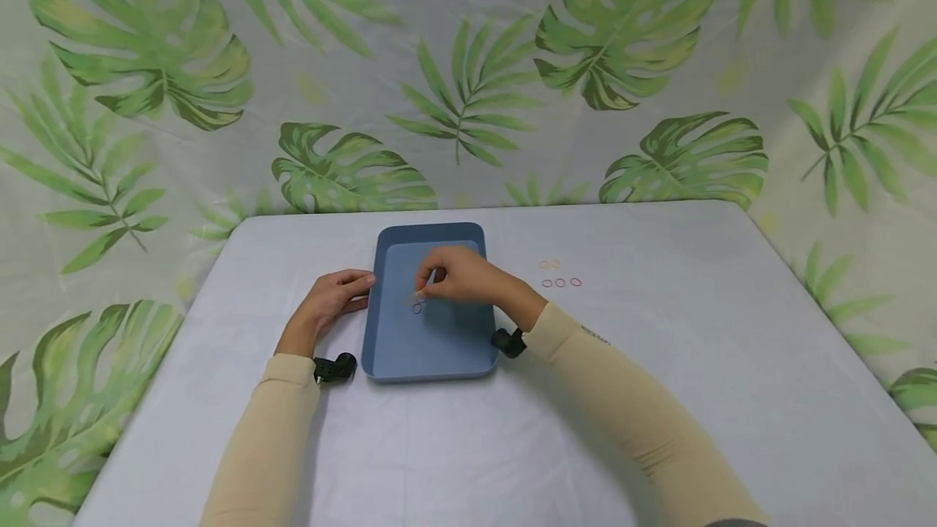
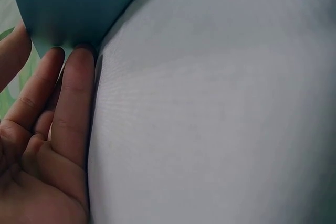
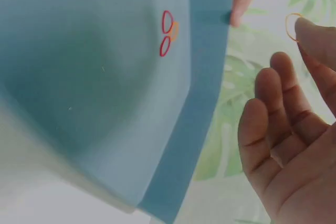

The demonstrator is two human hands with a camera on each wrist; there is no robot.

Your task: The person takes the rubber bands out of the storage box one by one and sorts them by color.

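My right hand (image 1: 459,273) is above the blue tray (image 1: 432,352). In the right wrist view its thumb and forefinger pinch a thin orange rubber band (image 3: 286,25). On the tray floor lie two red rubber bands (image 3: 163,22) close together, with an orange band (image 3: 175,31) beside them. At the tray's left side, my left hand (image 1: 335,297) touches the outer wall, its fingers fairly straight. The left wrist view shows those fingertips (image 2: 80,59) against the blue wall. To the right of the tray, two orange bands (image 1: 544,265) and three red bands (image 1: 560,283) lie in rows.
A white cloth (image 1: 659,348) covers the table under the tray. Behind the table hangs a leaf-patterned curtain (image 1: 476,177). A dark wrist camera (image 1: 337,368) sits near the tray's lower left corner, and another camera (image 1: 508,342) overlaps its right edge.
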